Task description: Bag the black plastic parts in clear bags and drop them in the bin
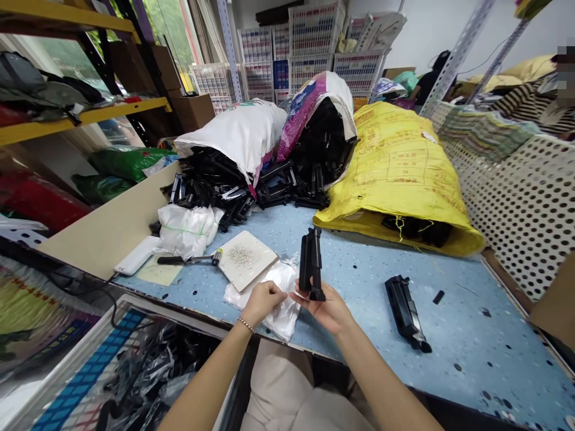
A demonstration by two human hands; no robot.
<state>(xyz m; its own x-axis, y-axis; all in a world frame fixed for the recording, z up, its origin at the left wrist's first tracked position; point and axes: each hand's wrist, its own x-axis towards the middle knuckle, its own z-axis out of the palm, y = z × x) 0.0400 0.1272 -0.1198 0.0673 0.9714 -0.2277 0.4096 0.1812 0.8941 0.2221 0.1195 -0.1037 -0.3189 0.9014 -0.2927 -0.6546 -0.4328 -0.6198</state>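
My right hand (327,308) grips the lower end of a long black plastic part (311,262), which stands upright over the blue table (359,287). My left hand (263,299) is closed in a pinch just left of that part's base, over a clear plastic bag (281,281); what it pinches is too small to name. A second black plastic part (406,311) lies flat on the table to the right of my hands. A pale square tile (247,258) holding a heap of tiny screws sits left of the bag, with a screwdriver (186,259) beside it.
Sacks spilling black plastic parts (251,179) and a yellow sack (399,167) fill the back of the table. A white perforated panel (516,197) stands on the right, with a person in stripes (539,102) behind it. A crate of bagged parts (135,371) sits at lower left.
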